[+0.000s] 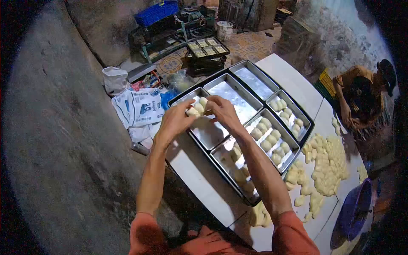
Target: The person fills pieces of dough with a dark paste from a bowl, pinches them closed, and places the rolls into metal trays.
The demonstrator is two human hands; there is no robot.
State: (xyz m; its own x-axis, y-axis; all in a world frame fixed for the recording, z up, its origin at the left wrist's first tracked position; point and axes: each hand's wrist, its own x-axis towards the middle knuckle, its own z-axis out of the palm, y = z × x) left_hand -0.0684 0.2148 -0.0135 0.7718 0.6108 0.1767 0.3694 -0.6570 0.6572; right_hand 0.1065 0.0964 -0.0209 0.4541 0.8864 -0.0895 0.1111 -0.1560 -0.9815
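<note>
We noted the left hand (176,120) and right hand (224,112) close together over the left corner of the black-framed tray (229,178), thumbs and fingers of both closed on a small cluster of pale dough balls (198,108) between them. The cluster was over the corner metal pan (208,135); we could not tell whether it touched the pan's floor. The tray lay on the white worktop (191,170), near its left edge. More balls sat in the three pans along the tray's right side. Flattened dough pieces (329,165) were spread towards the worktop's right edge, where a purple basin (350,214) stood.

Labels: a white sack (146,104) beyond the worktop's left edge bore blue print, tilted. We read one word as possibly "Bungasari" and another as possibly "Gerbang"; the rest was too small. A white bucket (224,32) carried marks we could not read. A co-worker (361,91) was beside the right edge, near a yellow crate (327,83).
</note>
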